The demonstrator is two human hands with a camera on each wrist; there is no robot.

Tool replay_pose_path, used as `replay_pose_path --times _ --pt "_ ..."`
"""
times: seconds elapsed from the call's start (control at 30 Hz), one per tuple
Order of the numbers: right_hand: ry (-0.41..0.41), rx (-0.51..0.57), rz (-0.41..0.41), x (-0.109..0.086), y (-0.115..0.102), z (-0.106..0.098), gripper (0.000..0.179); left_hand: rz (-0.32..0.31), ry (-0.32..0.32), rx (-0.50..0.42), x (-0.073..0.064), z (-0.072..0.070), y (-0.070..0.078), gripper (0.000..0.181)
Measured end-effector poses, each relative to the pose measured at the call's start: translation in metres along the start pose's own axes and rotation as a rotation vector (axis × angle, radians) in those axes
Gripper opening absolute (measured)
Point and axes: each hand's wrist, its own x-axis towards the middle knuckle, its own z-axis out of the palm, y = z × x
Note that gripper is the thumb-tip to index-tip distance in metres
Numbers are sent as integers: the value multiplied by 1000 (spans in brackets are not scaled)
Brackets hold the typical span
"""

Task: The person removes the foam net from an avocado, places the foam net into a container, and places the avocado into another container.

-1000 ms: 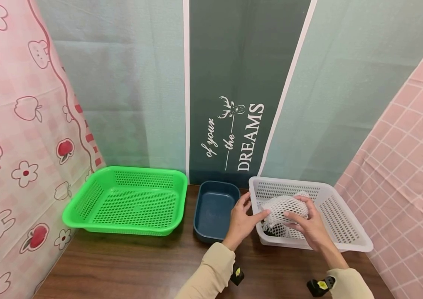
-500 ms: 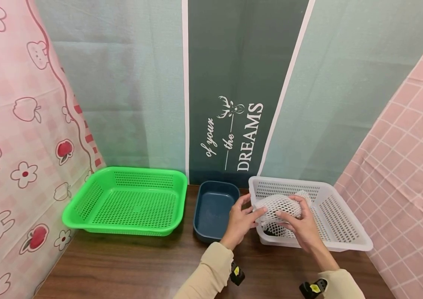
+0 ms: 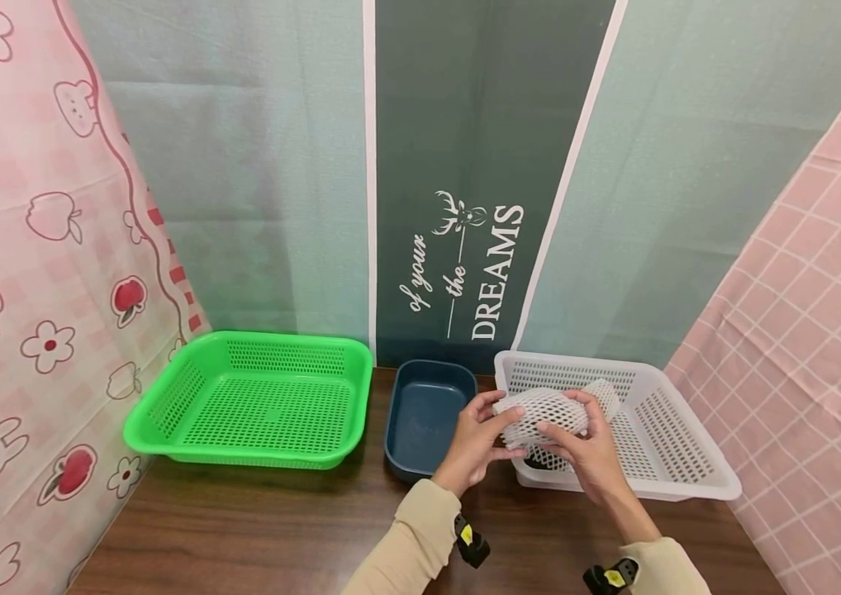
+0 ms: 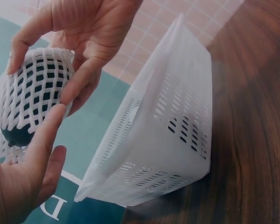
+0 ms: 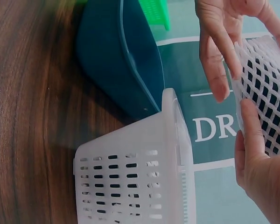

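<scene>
My left hand (image 3: 469, 442): turned inward, pinching the net (image 3: 545, 415) at its left end. My right hand (image 3: 590, 453): opposite, thumb near, fingers beyond, gripping the right end. Net: above the left end of the white basket (image 3: 688, 442). Left wrist view, unlike head: dark item (image 4: 17, 135), bare tip poking out.
</scene>
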Motion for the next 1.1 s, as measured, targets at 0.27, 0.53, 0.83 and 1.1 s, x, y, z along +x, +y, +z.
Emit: replay_pose_path --times 0.27,0.53,0.83,1.1 --pt "-10 -23 25 1 1 7 54 -11 -12 -30 0 -3 4 41" --pt "-14 -27 51 2 -1 13 57 -7 6 -21 -1 -4 9 34" --pt "-21 -80 66 0 0 17 59 -6 38 16 -2 -7 8 31" --pt "-44 -76 102 -1 0 19 59 -15 42 28 -2 -12 8 29"
